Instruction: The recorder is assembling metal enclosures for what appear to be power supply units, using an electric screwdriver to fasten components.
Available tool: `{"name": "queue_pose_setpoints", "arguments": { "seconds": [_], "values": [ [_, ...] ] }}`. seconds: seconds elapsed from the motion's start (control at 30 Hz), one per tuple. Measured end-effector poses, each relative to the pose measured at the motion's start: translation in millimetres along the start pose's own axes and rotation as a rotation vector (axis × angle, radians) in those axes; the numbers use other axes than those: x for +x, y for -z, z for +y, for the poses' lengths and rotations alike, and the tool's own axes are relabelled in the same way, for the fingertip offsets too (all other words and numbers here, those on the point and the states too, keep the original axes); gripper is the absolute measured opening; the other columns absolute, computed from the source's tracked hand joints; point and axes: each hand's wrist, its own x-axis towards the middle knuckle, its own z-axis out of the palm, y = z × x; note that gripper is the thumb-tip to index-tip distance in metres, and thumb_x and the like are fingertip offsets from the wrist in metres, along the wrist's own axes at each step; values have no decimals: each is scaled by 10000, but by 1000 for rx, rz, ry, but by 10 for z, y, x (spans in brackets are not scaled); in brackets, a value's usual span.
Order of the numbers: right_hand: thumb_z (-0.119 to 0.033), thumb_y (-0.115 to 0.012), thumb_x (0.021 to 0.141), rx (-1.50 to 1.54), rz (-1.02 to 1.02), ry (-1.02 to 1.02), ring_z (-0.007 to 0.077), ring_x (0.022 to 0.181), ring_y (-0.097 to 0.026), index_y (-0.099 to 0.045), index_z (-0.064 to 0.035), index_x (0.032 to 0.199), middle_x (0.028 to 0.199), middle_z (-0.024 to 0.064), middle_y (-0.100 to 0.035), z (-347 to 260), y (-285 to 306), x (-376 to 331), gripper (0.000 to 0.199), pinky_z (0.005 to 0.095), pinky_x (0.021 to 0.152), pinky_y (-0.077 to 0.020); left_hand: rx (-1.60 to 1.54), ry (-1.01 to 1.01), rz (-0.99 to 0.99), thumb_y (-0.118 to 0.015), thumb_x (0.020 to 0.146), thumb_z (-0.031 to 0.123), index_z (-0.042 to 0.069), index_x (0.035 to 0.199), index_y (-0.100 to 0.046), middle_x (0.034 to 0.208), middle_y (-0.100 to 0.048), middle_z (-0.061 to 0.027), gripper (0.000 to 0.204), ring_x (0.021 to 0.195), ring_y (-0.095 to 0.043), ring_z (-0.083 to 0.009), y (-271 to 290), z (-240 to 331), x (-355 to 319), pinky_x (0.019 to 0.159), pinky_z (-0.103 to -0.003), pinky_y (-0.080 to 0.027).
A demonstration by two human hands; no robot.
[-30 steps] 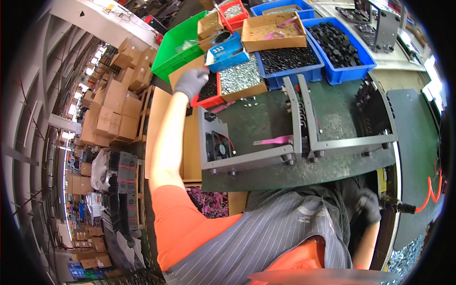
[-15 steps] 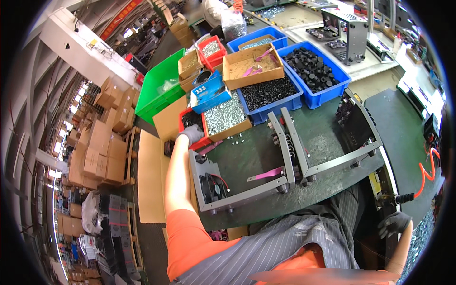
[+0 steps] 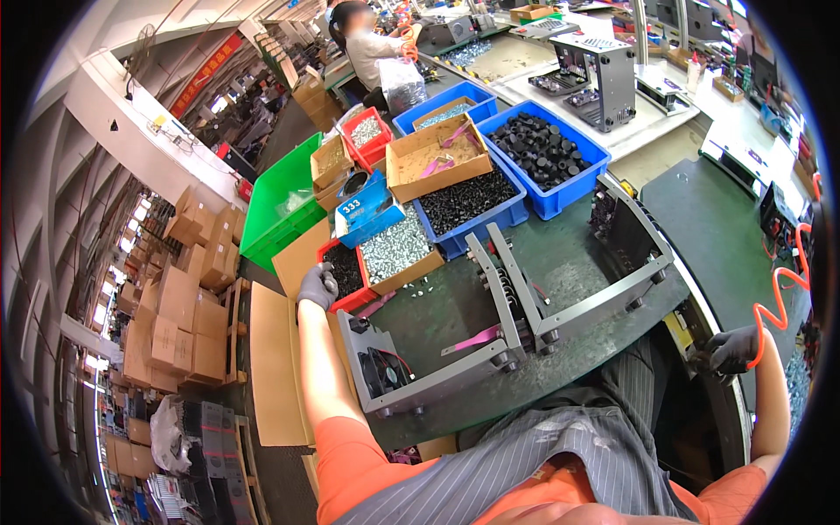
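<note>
My left hand point(image 3: 318, 286), in a grey glove, is at the left rim of a red bin point(image 3: 354, 298) of small black screws point(image 3: 343, 267). Its fingers are curled together; whatever they may hold is too small to make out. At the right table edge my right hand point(image 3: 733, 350), gloved in dark grey, closes round an air tool on an orange coiled hose point(image 3: 770, 302); the glove hides most of the tool. Between my hands stand two grey metal frames point(image 3: 446, 374) point(image 3: 604, 302), the left one with a black fan point(image 3: 382, 367). A pink-handled tool point(image 3: 479, 339) lies inside that frame.
Past the frames are a carton of silver screws point(image 3: 398, 282), blue bins point(image 3: 547, 206) of black parts, an open cardboard box point(image 3: 420, 194) and a green crate point(image 3: 262, 229). Cardboard flaps point(image 3: 273, 367) flank my left arm. A co-worker point(image 3: 363, 52) sits at the far bench.
My left hand has drawn back from the screws to the red bin's left rim, its fingers curling. My right hand has risen from below to the air tool and closed round it.
</note>
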Motion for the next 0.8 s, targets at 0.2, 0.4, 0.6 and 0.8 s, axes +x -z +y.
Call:
{"name": "queue_pose_setpoints", "arguments": {
  "seconds": [0.2, 0.4, 0.6, 0.8],
  "values": [
    [-151, -691, 767, -147, -114, -30, 194, 780, -587, -537, -51, 1115, 883, 104, -570, -43, -92, 382, 393, 371, 693, -560, -449, -53, -89, -427, 905, 125, 11, 952, -562, 840, -629, -74, 183, 630, -572, -154, -98, 24, -146, 527, -243, -515],
    [-68, -571, 788, -29, -129, 100, 152, 684, -570, -553, -36, 1073, 796, 39, -572, 26, -123, 69, 288, 296, 602, -508, -332, -55, -562, -474, 941, 159, 41, 1173, -534, 992, -624, -63, 267, 699, -546, -104, -631, 162, -1026, 505, -191, -451],
    [-74, -648, 730, -289, 198, 159, 112, 660, -557, -572, -73, 1060, 740, 31, -566, 30, -452, -924, 338, 270, 597, -480, -50, -146, -727, -501, 927, 112, 39, 1196, -514, 959, -592, -70, 279, 691, -503, -73, -1394, -182, -2399, 480, -154, -398],
    [-63, -648, 661, 10, 280, 692, 129, 755, -558, -510, -42, 1168, 978, 48, -566, 198, -1014, -753, 526, 253, 652, -460, 166, 70, -902, -635, 834, 222, 11, 997, -547, 801, -578, -87, 281, 533, -422, -63, -1772, -1289, -3266, 420, -187, -297]
  ]
}}
